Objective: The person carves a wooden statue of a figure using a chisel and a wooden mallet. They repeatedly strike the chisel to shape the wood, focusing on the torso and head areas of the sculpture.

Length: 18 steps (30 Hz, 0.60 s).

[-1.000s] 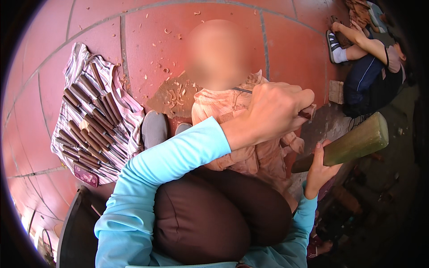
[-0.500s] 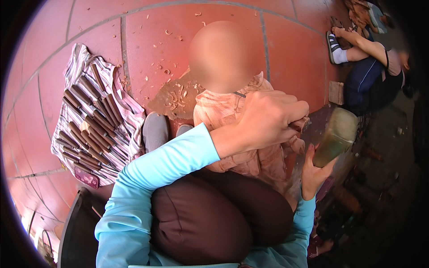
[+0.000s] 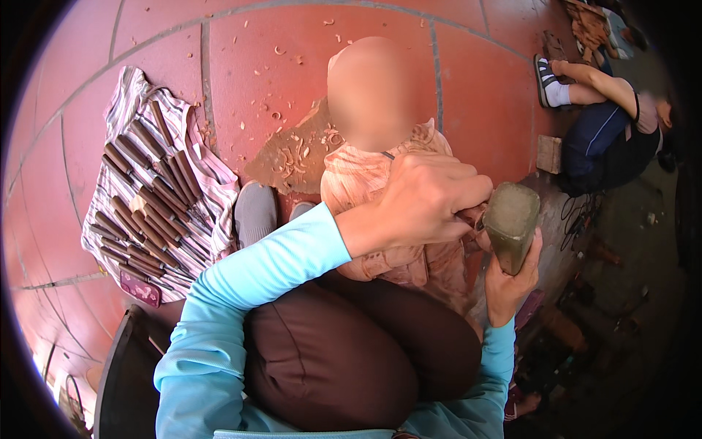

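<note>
A reddish-brown wooden carving of a figure (image 3: 355, 175) stands between my knees; its rounded top is blurred. My left hand (image 3: 431, 194) is closed around a carving chisel (image 3: 473, 215). The butt of its brown handle pokes out at the right of the fist, and a bit of dark blade shows at the left, against the carving's neck area. In my right hand (image 3: 510, 289) is a worn, greenish block-shaped mallet (image 3: 512, 216), gripped at its lower part. The mallet's face is right beside the chisel's butt; whether they touch I cannot tell.
On the left, a striped cloth (image 3: 131, 91) carries several wooden-handled chisels (image 3: 157, 212) and a dark red case (image 3: 139, 289). Wood shavings lie on a brown sheet (image 3: 281, 172) and the red tiles. A person (image 3: 599, 146) sits at the right, near a wooden block (image 3: 549, 154).
My right hand has brought the mallet leftward, up to the chisel's butt. My left hand has shifted slightly left and stays on the chisel.
</note>
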{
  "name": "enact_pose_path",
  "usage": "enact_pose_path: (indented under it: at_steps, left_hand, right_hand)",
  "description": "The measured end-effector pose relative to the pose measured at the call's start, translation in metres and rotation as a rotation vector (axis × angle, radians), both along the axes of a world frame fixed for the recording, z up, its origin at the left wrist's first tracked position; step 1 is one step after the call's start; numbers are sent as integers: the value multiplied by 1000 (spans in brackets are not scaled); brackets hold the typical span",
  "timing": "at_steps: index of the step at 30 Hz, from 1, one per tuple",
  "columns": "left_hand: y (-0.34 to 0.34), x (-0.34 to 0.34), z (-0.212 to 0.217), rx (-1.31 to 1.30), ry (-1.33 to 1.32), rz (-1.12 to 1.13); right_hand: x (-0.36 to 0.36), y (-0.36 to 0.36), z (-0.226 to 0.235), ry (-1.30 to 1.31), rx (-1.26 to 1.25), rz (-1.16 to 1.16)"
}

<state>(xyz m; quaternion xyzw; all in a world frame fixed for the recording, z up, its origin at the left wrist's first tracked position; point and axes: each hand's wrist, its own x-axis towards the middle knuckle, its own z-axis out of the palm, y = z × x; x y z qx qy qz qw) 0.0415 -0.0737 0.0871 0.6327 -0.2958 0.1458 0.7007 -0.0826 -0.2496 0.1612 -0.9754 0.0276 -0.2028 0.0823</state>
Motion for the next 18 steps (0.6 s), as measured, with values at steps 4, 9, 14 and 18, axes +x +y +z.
enact_pose_path:
  at_steps: [4, 9, 14, 18]
  left_hand:
    - [7, 4, 3, 14, -20, 32]
    - [11, -3, -6, -10, -29, 6]
    - [20, 0, -12, -44, -74, 4]
    - [23, -4, -14, -99, -76, -19]
  right_hand:
    - [-15, -24, -3, 76, 179, -110]
    - [-2, -4, 6, 61, -67, 64]
    - [2, 12, 23, 195, -238, -34]
    - [11, 7, 24, 199, -243, 139]
